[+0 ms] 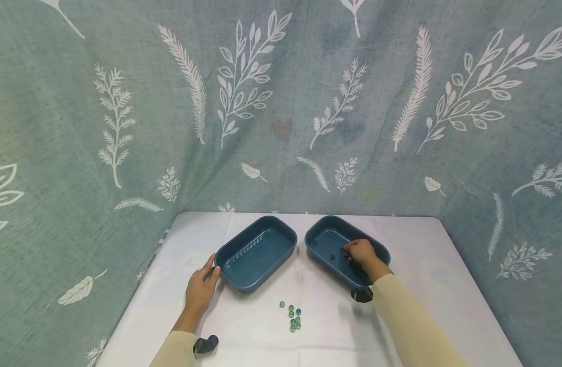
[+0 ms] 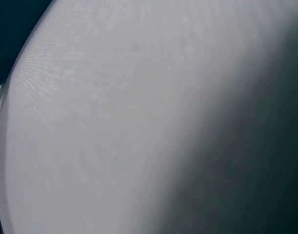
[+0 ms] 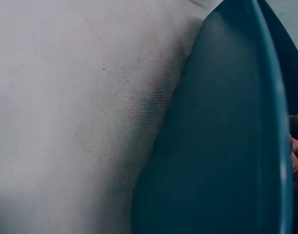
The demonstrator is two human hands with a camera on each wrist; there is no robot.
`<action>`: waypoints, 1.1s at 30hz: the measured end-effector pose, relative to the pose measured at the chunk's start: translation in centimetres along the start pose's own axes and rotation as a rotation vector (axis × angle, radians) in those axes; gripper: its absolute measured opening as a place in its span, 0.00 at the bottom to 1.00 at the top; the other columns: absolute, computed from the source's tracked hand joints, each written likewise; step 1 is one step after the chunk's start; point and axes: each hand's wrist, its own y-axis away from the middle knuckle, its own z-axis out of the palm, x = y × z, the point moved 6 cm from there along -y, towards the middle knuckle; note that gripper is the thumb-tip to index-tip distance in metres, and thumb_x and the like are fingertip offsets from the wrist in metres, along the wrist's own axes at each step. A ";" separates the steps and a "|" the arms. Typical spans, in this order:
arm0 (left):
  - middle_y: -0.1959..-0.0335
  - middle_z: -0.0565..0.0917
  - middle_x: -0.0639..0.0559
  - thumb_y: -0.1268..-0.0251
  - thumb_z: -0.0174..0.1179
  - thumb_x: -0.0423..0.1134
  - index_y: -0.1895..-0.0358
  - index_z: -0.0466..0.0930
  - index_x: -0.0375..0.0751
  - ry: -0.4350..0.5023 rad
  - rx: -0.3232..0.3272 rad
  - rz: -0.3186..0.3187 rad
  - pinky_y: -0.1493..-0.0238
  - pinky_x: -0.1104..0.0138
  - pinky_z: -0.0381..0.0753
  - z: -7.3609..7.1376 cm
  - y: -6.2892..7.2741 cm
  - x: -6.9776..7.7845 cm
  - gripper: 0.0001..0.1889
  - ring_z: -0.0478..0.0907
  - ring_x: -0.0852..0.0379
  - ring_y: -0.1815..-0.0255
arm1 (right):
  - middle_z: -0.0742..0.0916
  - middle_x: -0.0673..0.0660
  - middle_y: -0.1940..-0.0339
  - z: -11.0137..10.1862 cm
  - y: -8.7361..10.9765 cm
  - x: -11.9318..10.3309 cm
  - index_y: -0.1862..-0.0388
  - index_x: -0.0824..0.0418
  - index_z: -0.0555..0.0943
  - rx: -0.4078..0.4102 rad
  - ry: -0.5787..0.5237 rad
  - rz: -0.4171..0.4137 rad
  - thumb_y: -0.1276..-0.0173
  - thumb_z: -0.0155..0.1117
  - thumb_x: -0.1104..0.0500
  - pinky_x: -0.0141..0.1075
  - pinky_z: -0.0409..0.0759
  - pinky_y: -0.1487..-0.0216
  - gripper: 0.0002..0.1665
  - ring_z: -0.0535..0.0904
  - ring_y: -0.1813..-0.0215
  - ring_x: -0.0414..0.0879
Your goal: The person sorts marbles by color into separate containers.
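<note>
Two dark blue rectangular plastic trays stand at angles on the white table. My left hand (image 1: 201, 288) rests at the near-left corner of the left tray (image 1: 242, 286), its fingers extended against the rim. Nothing shows lying in that tray. My right hand (image 1: 362, 253) reaches down inside the right tray (image 1: 324, 264), fingers curled, with a small dark marble (image 1: 342, 249) at the fingertips. Another dark marble (image 1: 333, 257) lies on that tray's floor, and a couple more sit near its left end. In the right wrist view the tray wall (image 3: 212, 131) hides most of the hand.
Several green glass marbles (image 1: 292, 322) and a blue marble (image 1: 298, 311) lie loose on the white tablecloth (image 1: 249, 331) in front of the trays. A grey-green leaf-patterned curtain (image 1: 281, 168) hangs behind and along both sides of the table.
</note>
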 end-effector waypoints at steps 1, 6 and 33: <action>0.32 0.70 0.44 0.29 0.44 0.66 0.25 0.60 0.61 -0.003 0.000 -0.002 0.30 0.39 0.44 0.0 0.0 0.0 0.32 0.50 0.31 0.26 | 0.83 0.55 0.72 0.0 0.2 -0.1 0.60 0.69 0.83 -0.001 0.014 -0.008 0.30 0.59 0.62 0.32 0.74 0.75 0.10 0.76 0.74 0.43; 0.33 0.71 0.45 0.27 0.46 0.62 0.25 0.61 0.60 -0.006 0.010 0.001 0.30 0.39 0.46 -0.2 0.1 0.2 0.31 0.51 0.31 0.27 | 0.81 0.55 0.72 -0.5 1.6 -0.5 0.60 0.68 0.82 -0.013 0.051 -0.045 0.29 0.59 0.59 0.34 0.74 0.71 0.12 0.76 0.69 0.46; 0.33 0.71 0.44 0.27 0.46 0.62 0.25 0.60 0.62 0.011 0.024 0.017 0.28 0.41 0.45 0.4 -0.1 -0.2 0.30 0.52 0.33 0.26 | 0.86 0.63 0.66 1.0 13.2 -2.2 0.54 0.69 0.82 -0.045 -0.269 -0.165 0.32 0.65 0.61 0.33 0.74 0.77 0.13 0.75 0.74 0.47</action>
